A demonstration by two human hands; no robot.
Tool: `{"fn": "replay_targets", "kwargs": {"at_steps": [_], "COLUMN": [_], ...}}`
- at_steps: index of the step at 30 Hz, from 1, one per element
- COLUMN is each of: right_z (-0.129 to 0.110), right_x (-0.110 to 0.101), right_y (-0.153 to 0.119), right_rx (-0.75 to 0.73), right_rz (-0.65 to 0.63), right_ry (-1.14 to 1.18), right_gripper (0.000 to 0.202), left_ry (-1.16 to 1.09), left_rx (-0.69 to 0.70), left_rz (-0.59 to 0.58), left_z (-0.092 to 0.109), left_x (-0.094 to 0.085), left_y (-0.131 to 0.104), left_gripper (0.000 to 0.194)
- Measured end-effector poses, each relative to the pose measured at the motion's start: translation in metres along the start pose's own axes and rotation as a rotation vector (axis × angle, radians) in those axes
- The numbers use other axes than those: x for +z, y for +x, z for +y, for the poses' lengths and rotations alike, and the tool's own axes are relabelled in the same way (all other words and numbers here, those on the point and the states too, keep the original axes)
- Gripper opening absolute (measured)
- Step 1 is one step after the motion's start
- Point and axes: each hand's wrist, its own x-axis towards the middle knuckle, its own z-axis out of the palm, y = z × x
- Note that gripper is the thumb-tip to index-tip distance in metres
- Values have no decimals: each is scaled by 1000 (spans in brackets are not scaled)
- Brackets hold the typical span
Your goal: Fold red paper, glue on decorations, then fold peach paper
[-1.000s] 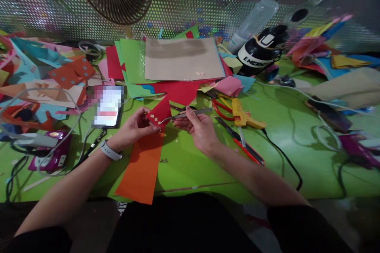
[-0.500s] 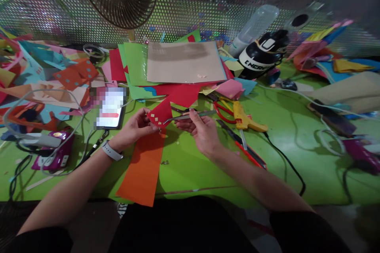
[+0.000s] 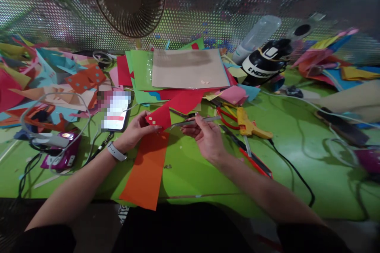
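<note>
My left hand [image 3: 138,129] pinches a small red paper piece [image 3: 162,116] that carries a few tiny pale squares. Between the thumb and fingers of my right hand [image 3: 208,136] are metal tweezers [image 3: 192,121], their tips close to the right edge of the red piece. Whether anything is in the tips is too small to tell. An orange paper strip [image 3: 147,170] lies below my left hand and reaches the table's front edge.
A phone [image 3: 115,112] and a purple power socket [image 3: 63,150] are on the left. Right of my right hand are a yellow glue gun [image 3: 249,125] and a red-handled cutter [image 3: 255,162]. Paper sheets [image 3: 190,67], a black bottle [image 3: 265,63] and a fan [image 3: 127,2] stand behind.
Fewer pale squares show on the red piece now, and the tweezer tips have come away from them to its right edge. The view has shifted slightly.
</note>
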Motion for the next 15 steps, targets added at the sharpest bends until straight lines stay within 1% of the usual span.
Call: {"fn": "replay_targets", "kwargs": {"at_steps": [3,9,12,15], "right_z": [-1,-5,-11,-18], "right_x": [1,1,2,4], "right_y": [0,-1,-1,-1], "right_rx": [-8,-45,-61,-85], "right_rz": [5,-20,-5,28], "right_ry": [-8,-7,-2,7], "right_gripper": [33,31,34,34], "left_ry": [-17,-43,-55,-66], "left_rx": [2,15,10,22], "left_rz": [-8,5,12,-11], "left_z": [1,1,2,3], "left_x": [0,0,0,0], "left_y": [-1,-1,0,0], "left_gripper": [38,38,37,42]}}
